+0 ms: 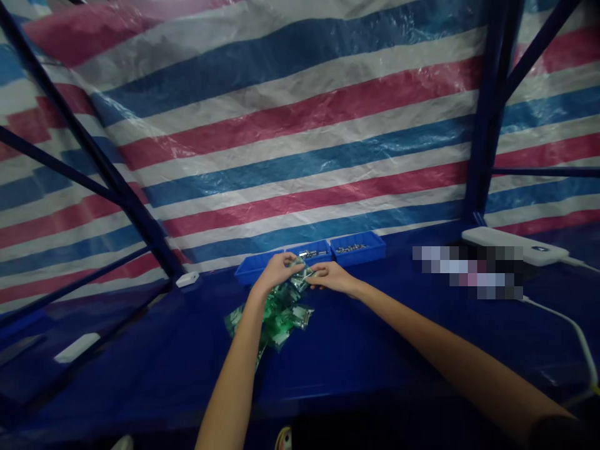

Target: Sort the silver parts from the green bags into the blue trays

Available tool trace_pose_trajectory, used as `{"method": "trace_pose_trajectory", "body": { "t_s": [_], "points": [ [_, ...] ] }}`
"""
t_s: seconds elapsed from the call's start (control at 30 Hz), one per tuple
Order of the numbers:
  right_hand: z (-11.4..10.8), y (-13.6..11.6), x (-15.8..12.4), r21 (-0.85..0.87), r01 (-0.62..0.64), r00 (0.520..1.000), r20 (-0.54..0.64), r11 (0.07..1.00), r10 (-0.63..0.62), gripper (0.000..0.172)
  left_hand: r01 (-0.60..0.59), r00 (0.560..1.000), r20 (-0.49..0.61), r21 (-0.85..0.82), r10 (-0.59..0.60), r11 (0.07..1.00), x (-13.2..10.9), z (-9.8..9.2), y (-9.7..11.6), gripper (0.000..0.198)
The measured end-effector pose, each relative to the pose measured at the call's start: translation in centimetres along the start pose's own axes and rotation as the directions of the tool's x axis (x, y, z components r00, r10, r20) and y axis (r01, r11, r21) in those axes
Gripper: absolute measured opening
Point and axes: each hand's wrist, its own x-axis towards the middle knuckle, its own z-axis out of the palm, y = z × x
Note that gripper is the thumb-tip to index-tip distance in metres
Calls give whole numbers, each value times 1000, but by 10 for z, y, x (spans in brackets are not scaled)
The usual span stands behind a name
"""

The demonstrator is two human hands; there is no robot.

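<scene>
1. Two bare forearms reach up from the bottom edge over a dark blue table [375, 350], the left one rising steeply and the right one coming in at a slant from the lower right.
2. A flat white block [77, 348] lies on the table, well apart to the left.
3. A loose pile of green boards [281, 315] with metal connectors lies under the left wrist, spreading towards the right.
4. Just beyond the pile, the left hand [276, 272] and the right hand [334, 277] meet. Both have their fingers closed on one small green board [300, 273], held between them just above the far edge of the pile.
5. Directly behind the hands, three blue trays [359, 248] stand in a row along the back of the table. The middle and right ones hold small metal parts, too small to tell apart.
6. To the right, a long white box [513, 245] rests on the table, and a white cable [579, 331] runs from it towards the near right.
7. A striped tarp [290, 125] in red, white and blue closes off the back, with a blue frame post [485, 125] standing in front of it on the right.
</scene>
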Motion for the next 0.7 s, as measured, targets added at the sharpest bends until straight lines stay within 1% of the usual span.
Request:
{"method": "trace_pose_trajectory", "body": {
  "t_s": [0.07, 0.17, 0.23, 0.3, 0.37, 0.4, 0.47, 0.53, 0.6, 0.7],
  "points": [
    [0, -1, 1, 20, 21, 999, -45, 1000, -20, 22, 9, 999, -42, -35, -10, 999, 0, 2, 1, 26],
    [-3, -5, 4, 65, 76, 980, -189, 995, -62, 21, 16, 995, -92, -156, -31, 988, 1, 8, 3, 27],
    [-6, -8, 6, 77, 132, 953, -284, 988, -105, 20, -4, 994, -108, -241, -23, 970, 3, 15, 4, 28],
    [-10, -9, 8, 32, 220, 916, -351, 975, -195, 19, -66, 988, -149, -258, 28, 964, 6, 24, 5, 25],
    [-13, -10, 9, -76, 303, 871, -383, 950, -309, 18, -138, 973, -208, -187, 98, 973, 8, 33, 6, 19],
    [-15, -10, 9, -143, 333, 852, -377, 932, -363, 18, -163, 963, -239, -135, 127, 977, 8, 36, 7, 15],
    [-17, -10, 8, -264, 381, 830, -324, 886, -454, 16, -197, 935, -306, -35, 177, 980, 7, 40, 9, 9],
    [-20, -10, 6, -345, 446, 805, -248, 826, -539, 12, -234, 904, -354, 56, 238, 971, 5, 40, 13, 2],
    [-23, -11, 4, -410, 496, 773, -193, 766, -604, 11, -263, 880, -356, 184, 314, 947, 1, 38, 16, 11],
    [-28, -12, 1, -539, 480, 728, -196, 692, -657, 18, -283, 851, -301, 428, 431, 858, -5, 36, 21, 16]
  ]
}}
